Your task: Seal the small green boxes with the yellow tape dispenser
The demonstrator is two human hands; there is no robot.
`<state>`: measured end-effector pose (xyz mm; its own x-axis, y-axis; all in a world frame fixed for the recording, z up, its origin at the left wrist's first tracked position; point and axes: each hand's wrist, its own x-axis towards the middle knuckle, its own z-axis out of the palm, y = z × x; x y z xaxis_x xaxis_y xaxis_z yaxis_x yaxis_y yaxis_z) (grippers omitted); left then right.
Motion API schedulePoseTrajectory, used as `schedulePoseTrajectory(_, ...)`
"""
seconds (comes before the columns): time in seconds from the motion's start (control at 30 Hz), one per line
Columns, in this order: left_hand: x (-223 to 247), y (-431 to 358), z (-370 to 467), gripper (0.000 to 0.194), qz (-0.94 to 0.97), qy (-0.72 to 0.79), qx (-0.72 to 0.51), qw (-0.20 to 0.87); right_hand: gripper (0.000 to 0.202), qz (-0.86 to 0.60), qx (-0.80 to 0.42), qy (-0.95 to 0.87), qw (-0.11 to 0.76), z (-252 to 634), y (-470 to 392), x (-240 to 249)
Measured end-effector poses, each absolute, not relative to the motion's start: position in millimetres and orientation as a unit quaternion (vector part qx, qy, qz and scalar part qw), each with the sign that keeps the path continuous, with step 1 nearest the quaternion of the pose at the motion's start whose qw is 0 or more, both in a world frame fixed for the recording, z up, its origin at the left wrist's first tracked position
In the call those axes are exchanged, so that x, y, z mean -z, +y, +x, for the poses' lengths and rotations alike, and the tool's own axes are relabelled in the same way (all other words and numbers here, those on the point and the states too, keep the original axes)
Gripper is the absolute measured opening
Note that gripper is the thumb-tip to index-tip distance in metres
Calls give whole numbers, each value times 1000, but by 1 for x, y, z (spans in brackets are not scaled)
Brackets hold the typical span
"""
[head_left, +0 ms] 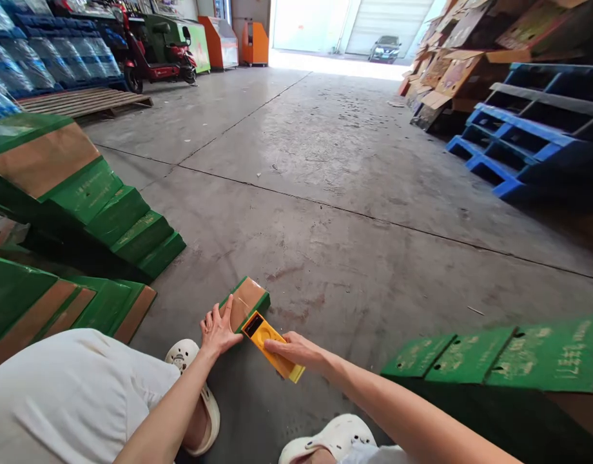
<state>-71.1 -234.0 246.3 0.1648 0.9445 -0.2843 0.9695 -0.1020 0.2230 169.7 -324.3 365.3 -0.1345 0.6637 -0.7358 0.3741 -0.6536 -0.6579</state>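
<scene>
My left hand [220,330] rests with spread fingers on the near left part of a small green and brown cardboard box [248,298], which lies on the concrete floor. My right hand [294,348] is wrapped round a yellow-orange handheld device [270,341] with a dark window at its far end. That end is at the box's near right corner; whether it touches the box I cannot tell.
Green and brown cartons [117,212] are stacked at the left, and more green cartons [509,354] stand at the right. Blue pallets [523,138] and piled cardboard boxes [458,71] are farther right. My white shoes [332,438] are on the floor near the bottom.
</scene>
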Motion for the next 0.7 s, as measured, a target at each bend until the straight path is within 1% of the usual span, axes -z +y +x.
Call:
schedulePoseTrajectory(0.13,-259,-229,-75,120,735,641,32,219,66,-633,-641,-425,91,212,-349,-384)
schedulePoseTrajectory(0.27,-265,-237,-69,121,716,647,26,262,74,-632,-666,-388,80,242,-374,-401)
schedulePoseTrajectory(0.47,-253,-254,-65,122,713,640,30,285,71,-654,-658,-359,101,243,-395,-403)
schedulePoseTrajectory(0.7,-238,-251,-80,122,705,634,34,316,68,-663,-652,-357,89,233,-389,-391)
